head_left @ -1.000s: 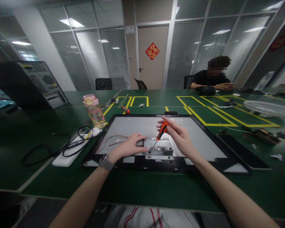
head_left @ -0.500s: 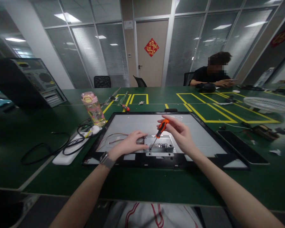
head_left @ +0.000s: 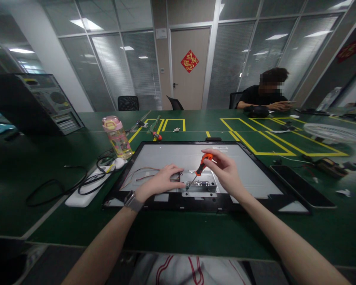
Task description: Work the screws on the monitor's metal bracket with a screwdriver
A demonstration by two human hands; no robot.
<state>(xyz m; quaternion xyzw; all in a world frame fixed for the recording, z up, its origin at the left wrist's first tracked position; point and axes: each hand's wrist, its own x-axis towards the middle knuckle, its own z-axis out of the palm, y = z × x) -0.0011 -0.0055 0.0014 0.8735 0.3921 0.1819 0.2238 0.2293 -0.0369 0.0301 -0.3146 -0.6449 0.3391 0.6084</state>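
Note:
A monitor panel [head_left: 249, 166] lies face down on the green table, its grey back up inside a black frame. A small metal bracket [head_left: 202, 186] sits at its near middle. My right hand [head_left: 224, 170] pinches an orange-handled screwdriver [head_left: 202, 165], whose tip rests on the bracket's left side. My left hand [head_left: 160, 183] lies flat on the panel, fingers stretched toward the bracket's left edge. Thin coloured wires [head_left: 142, 174] run across the panel to the left of that hand. A watch is on my left wrist.
A pink water bottle [head_left: 117, 136], a white block [head_left: 87, 190] with black cables [head_left: 62, 184] and a PC case [head_left: 44, 103] are on the left. A dark slab [head_left: 302, 186] lies right of the panel. A person [head_left: 267, 95] sits at the far side. A second screwdriver [head_left: 156, 135] lies beyond the panel.
My right hand has lowered slightly with the screwdriver, whose tip stays on the bracket. My left hand has kept its place. The view shifted a little.

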